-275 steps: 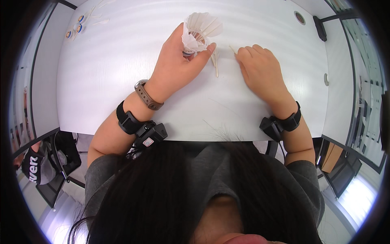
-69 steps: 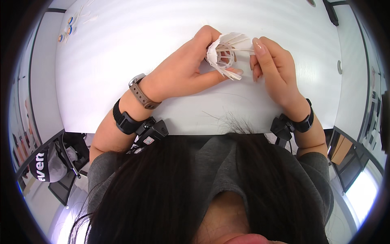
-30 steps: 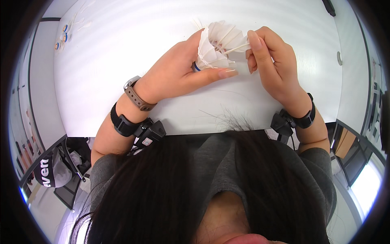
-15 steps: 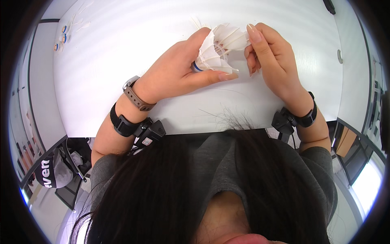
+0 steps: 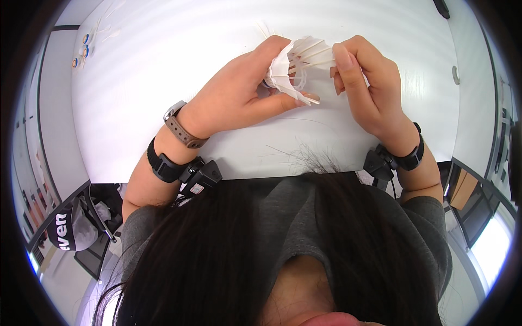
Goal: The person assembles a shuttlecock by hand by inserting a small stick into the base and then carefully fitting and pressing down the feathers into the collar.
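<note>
A white feather shuttlecock [image 5: 280, 69] lies on its side in my left hand [image 5: 231, 87], its open skirt facing right. My left fingers and thumb wrap round it near the cork end, which is mostly hidden by the hand, with a bit of blue band showing. To its right, my right hand [image 5: 372, 81] pinches the tip of one stretched-out feather [image 5: 321, 56] between thumb and forefinger. Inside the skirt, white ribs and binding thread show. Some skirt feathers stick out past my left thumb tip.
On the white table [image 5: 157, 49], several cork bases with blue bands [image 5: 85, 51] and loose feather pieces [image 5: 111, 33] lie at the far left. A few thin feather shafts [image 5: 263, 28] show beyond my left hand. A dark object [image 5: 441, 8] sits at the far right.
The shuttlecock has turned a little in my left hand, so its skirt shows differently. My right hand has shifted slightly toward me and stays pinched at the feather tip.
</note>
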Tool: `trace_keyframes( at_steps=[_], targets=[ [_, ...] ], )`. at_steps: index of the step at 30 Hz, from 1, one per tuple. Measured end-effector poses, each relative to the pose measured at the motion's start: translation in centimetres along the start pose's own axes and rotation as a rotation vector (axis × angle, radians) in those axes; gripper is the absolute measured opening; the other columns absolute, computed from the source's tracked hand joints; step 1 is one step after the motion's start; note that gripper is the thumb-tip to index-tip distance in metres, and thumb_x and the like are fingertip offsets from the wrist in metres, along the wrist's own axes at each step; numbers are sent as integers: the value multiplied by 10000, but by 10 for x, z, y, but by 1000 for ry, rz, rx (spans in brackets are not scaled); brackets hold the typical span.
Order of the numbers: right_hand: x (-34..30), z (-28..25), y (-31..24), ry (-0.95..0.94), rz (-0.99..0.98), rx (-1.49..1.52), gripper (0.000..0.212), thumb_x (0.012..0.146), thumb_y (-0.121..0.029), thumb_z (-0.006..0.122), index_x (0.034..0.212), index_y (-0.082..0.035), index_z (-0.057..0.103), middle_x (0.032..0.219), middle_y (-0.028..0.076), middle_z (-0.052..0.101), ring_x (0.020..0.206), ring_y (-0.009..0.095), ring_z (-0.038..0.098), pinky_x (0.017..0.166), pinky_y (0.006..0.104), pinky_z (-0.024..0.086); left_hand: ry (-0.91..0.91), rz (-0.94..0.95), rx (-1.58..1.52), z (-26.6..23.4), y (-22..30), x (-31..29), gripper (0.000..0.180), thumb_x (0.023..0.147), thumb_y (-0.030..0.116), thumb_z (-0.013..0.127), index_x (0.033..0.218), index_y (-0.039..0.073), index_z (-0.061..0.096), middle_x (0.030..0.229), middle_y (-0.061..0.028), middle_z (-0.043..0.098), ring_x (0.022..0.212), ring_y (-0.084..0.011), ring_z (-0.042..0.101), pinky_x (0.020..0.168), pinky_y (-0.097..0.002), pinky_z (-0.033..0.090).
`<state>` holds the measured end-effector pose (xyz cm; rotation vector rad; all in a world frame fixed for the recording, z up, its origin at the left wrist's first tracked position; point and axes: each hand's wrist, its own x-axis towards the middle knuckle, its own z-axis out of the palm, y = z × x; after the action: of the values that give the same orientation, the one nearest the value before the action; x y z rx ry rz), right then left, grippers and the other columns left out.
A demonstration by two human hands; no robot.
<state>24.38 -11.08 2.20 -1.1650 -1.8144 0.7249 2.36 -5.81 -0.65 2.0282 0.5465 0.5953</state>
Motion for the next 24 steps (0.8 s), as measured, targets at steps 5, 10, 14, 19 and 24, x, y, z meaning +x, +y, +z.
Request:
trace_keyframes(
  at_steps=[5, 10, 14, 19, 24],
  targets=[
    [1, 0, -1, 10, -86, -66, 158, 967, -100, 547, 856, 0, 600, 639, 63, 517, 485, 157, 443, 475, 270, 355, -2, -27, -20, 1, 1, -1, 568, 837, 260, 723, 1288, 34, 461, 1032, -122, 630, 891, -265, 651, 759, -343, 525],
    [1, -1, -2, -16, -119, -93, 146, 953, -99, 562, 847, -9, 608, 659, 70, 542, 490, 180, 469, 479, 281, 366, -27, -3, 29, -1, 0, 0, 510, 835, 259, 722, 1223, 18, 496, 990, -130, 626, 865, -286, 637, 738, -350, 512],
    [1, -4, -2, -59, -189, -159, 128, 944, -111, 577, 856, -28, 620, 665, 68, 556, 504, 196, 498, 486, 292, 381, -19, -29, 9, 0, 3, 1, 452, 822, 268, 728, 1158, 33, 539, 979, -124, 623, 852, -301, 623, 752, -360, 500],
    [2, -3, -2, -60, -220, -172, 116, 940, -116, 582, 865, -38, 626, 669, 64, 565, 516, 201, 516, 490, 302, 392, 18, 37, 33, 1, 2, 1, 416, 812, 273, 735, 1110, 42, 561, 949, -107, 620, 841, -298, 611, 753, -360, 495],
    [2, -2, -1, -36, -215, -166, 111, 938, -114, 583, 870, -39, 629, 673, 63, 569, 511, 204, 513, 489, 306, 394, 26, 21, 3, 2, 3, 1, 370, 802, 276, 746, 1037, 48, 574, 889, -89, 605, 803, -278, 596, 722, -354, 484]
  ],
)
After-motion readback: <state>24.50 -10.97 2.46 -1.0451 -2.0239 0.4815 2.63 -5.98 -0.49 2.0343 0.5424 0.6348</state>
